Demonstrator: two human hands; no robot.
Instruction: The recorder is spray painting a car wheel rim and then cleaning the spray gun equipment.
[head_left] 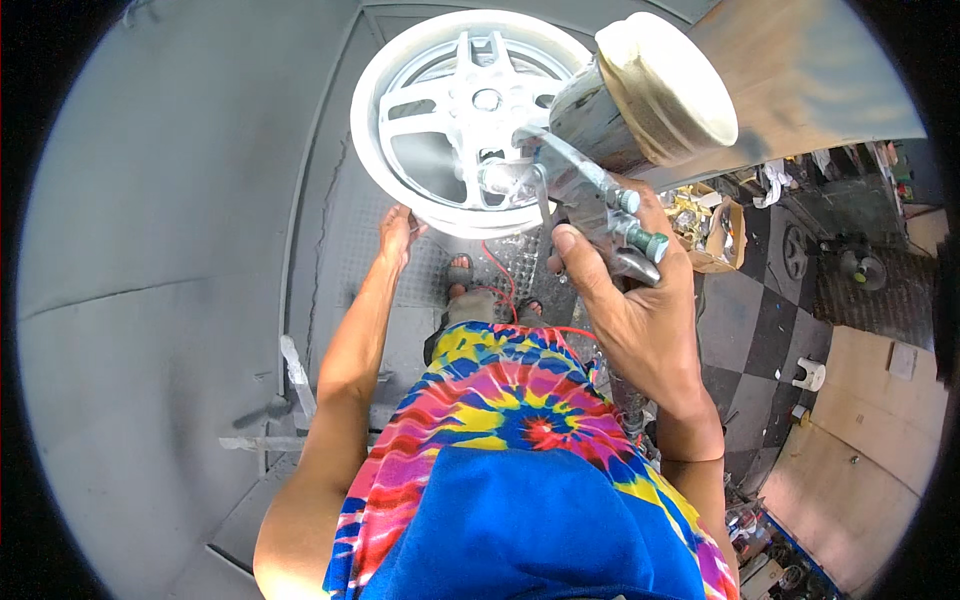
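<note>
My right hand (640, 300) grips a spray gun (582, 168), with its nozzle end close to the lower right of a wheel rim (455, 115). A large paint cup (680, 90), pale and coated round its mouth, sits on top of the gun. The rim is white-silver with split spokes and faces up toward me. Beneath its lower left edge, my left hand (400, 235) has its fingers curled against the rim; part of the fingers is hidden behind it. A whitish mist blurs the spokes near the nozzle.
A red hose (500, 270) runs by my feet. Grey walls (170, 250) enclose the left. To the right are a cardboard box (725, 240) of scraps, a fan (862, 270), another wheel rim (795, 248), and a small white stool (810, 374) on the checkered floor.
</note>
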